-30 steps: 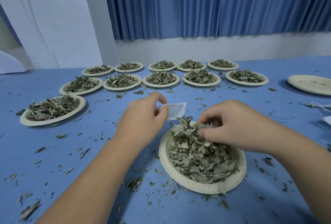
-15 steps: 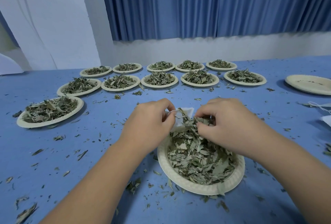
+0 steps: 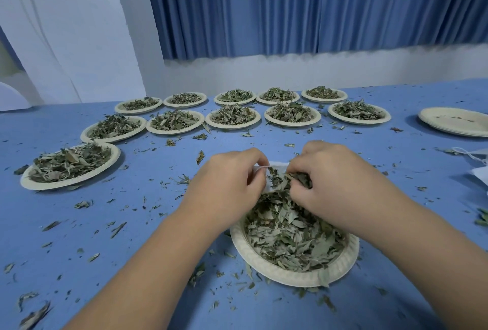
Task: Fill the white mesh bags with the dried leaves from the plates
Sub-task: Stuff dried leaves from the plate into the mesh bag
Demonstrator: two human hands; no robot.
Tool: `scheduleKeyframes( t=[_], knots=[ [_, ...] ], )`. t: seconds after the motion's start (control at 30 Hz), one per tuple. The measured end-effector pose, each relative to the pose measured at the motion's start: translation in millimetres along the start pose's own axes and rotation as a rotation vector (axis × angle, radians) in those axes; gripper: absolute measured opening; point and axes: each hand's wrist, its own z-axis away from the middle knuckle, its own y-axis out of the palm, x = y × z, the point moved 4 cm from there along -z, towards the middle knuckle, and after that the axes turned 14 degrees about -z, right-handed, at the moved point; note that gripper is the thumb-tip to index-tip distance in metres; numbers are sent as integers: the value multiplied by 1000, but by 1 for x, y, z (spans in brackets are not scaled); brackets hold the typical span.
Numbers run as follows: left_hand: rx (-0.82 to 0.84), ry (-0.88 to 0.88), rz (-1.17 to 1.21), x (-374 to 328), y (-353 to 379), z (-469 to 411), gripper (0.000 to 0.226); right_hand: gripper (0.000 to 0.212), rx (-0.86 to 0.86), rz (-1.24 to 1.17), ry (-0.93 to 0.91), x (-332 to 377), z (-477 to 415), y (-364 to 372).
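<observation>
In the lower centre of the frame the left hand (image 3: 227, 187) is pinching the edge of a white mesh bag (image 3: 277, 164), its fingers (image 3: 254, 162) clamped on the fabric and holding the mouth open just above the far rim of the nearest plate (image 3: 298, 278). The right hand (image 3: 340, 184) is meeting it from the right, its fingers (image 3: 298, 170) curled on a tuft of dried leaves (image 3: 290, 234) and pressing it at the bag's opening. How full the bag is getting cannot be told, since both hands are covering most of it.

The work is looking early. The nearest plate is carrying a deep heap, and 11 more loaded plates (image 3: 66, 184) are waiting across the left and upper middle of the blue table (image 3: 132, 224). At the upper right, 1 emptied plate (image 3: 454, 130) is lying with only crumbs on it, suggesting little is done. White pieces with string (image 3: 472, 155) are showing at the right edge, perhaps more bags, though they are too cropped to tell. Leaf scraps are littering the table around everything.
</observation>
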Motion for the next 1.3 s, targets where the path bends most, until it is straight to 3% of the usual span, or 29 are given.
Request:
scheduleKeyframes(
  t=[0.2,0.5,0.67,0.83,0.93,1.03,1.3],
  knots=[
    [29,43,34,-6,3,1,15,21,-10,2,2,0,-1,2],
    [-3,-137,325,-4,10,2,17,23,-4,-43,-1,4,-1,12],
    [25,-160,367,-7,12,2,13,8,-126,-161,-11,5,-1,5],
    [59,-216,496,-7,12,2,18,16,-98,-120,10,3,-2,11],
    [46,-245,506,-5,10,2,18,10,-102,-359,66,-1,-1,8],
    [48,-253,502,-4,9,3,18,22,-104,-587,143,-8,-1,9],
    [78,-276,569,-5,11,3,18,25,-238,-567,104,-9,-4,16]
  ],
)
